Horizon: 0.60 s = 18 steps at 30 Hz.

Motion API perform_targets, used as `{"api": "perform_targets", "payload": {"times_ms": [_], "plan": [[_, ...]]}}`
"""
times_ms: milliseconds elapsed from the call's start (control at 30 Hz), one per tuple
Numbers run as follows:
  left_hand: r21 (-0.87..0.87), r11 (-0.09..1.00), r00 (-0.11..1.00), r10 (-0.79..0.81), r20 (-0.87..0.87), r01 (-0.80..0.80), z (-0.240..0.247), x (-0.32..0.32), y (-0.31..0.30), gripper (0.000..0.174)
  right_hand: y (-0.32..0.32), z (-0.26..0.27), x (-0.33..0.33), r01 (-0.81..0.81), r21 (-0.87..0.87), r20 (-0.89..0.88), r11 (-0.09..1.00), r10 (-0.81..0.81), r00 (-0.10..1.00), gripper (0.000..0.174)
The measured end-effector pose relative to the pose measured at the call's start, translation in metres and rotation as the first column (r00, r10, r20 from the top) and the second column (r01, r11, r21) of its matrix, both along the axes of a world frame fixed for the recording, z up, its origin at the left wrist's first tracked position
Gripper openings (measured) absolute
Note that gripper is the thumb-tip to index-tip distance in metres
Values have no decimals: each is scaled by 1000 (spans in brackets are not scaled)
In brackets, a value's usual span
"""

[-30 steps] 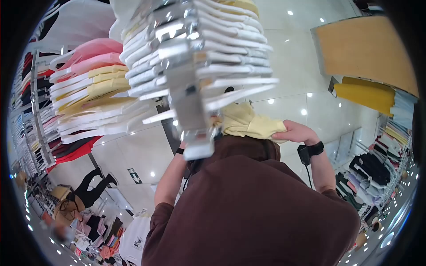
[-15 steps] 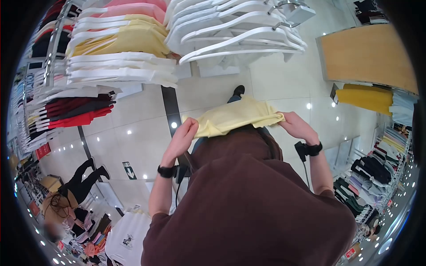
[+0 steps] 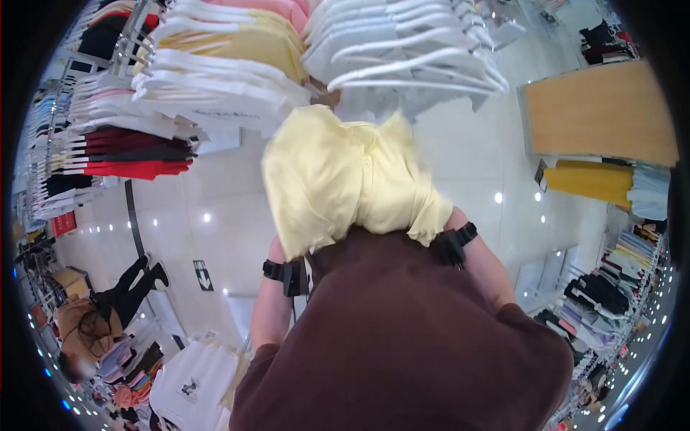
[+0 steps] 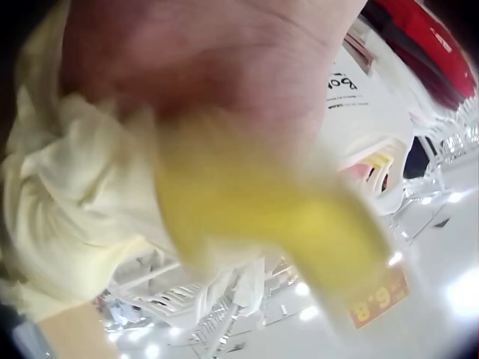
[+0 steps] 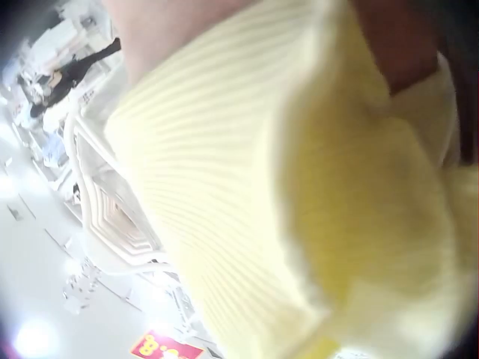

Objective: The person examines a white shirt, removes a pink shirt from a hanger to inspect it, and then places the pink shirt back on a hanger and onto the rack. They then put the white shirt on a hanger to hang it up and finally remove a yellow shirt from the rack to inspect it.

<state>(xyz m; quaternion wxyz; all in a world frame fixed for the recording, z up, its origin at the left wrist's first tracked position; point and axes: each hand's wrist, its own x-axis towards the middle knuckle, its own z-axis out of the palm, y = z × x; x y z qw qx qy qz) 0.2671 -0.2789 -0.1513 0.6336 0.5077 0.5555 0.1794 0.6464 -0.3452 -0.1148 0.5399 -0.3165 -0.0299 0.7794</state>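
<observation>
A pale yellow garment (image 3: 323,179) with a buttoned front is spread in the air before the brown-shirted torso in the head view, covering most of both hands. My left hand (image 4: 217,67) shows its blurred palm in the left wrist view, with yellow cloth (image 4: 82,194) over and beside the fingers. In the right wrist view, ribbed cloth (image 5: 209,172) lies across my right hand (image 5: 172,26), of which only a strip of skin shows. The fingers of both hands are hidden, so their grip cannot be made out.
White hangers (image 3: 410,65) hang from a rail just beyond the garment, beside a row of yellow and white tops (image 3: 244,47). A wooden table (image 3: 600,111) stands at right. Someone in black trousers (image 3: 133,291) is at lower left, near a white shirt (image 3: 190,381).
The yellow garment has risen and opened out from a folded strip into a wide, full shape. Both hands have moved in under it, the right one inward to the left.
</observation>
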Motion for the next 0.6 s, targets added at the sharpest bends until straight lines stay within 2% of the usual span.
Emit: {"api": "perform_targets", "payload": {"times_ms": [167, 200, 233, 267, 333, 367, 400, 433, 467, 533, 567, 600], "plan": [[151, 979, 975, -108, -192, 138, 4, 0, -30, 65, -10, 16, -1, -65, 31, 57, 997, 63, 996, 48], [153, 971, 963, -143, -229, 181, 23, 5, -30, 55, -10, 18, -2, -70, 36, 76, 997, 68, 995, 49], [157, 971, 964, -143, -226, 181, 14, 4, -28, 55, -10, 20, -1, -82, 42, 94, 996, 78, 992, 51], [134, 988, 994, -66, -87, 77, 6, 5, -24, 58, -10, 25, -1, -97, 45, 115, 994, 91, 989, 53], [91, 996, 999, 20, 49, -24, -6, 7, -19, 60, -8, 36, -2, -147, 60, 200, 987, 132, 971, 56], [29, 999, 961, 16, 275, -25, 6, 18, -8, 63, -7, 43, -5, -183, 65, 252, 981, 162, 954, 58], [3, 1000, 923, 18, 385, -21, 19, 32, 0, 64, -4, 52, -12, -227, 86, 415, 970, 172, 894, 60], [-27, 1000, 871, 22, 490, -10, 32, 46, 7, 65, 1, 67, -30, -230, 112, 740, 967, 74, 669, 66], [51, 997, 883, -77, 464, 60, 47, 64, 11, 64, 2, 56, -44, -448, 276, 960, 850, -264, 90, 70], [-104, 990, 829, -18, 560, 91, 64, 88, 6, 62, 20, 81, -70, -459, 313, 950, 832, -284, 131, 60], [-334, 939, 751, 163, 640, 80, 69, 94, 2, 60, 27, 93, -73, -510, 316, 947, 800, -297, 121, 54], [-447, 881, 668, 240, 704, 155, 72, 99, 6, 56, 29, 97, -71, -511, 316, 947, 799, -296, 123, 54]]}}
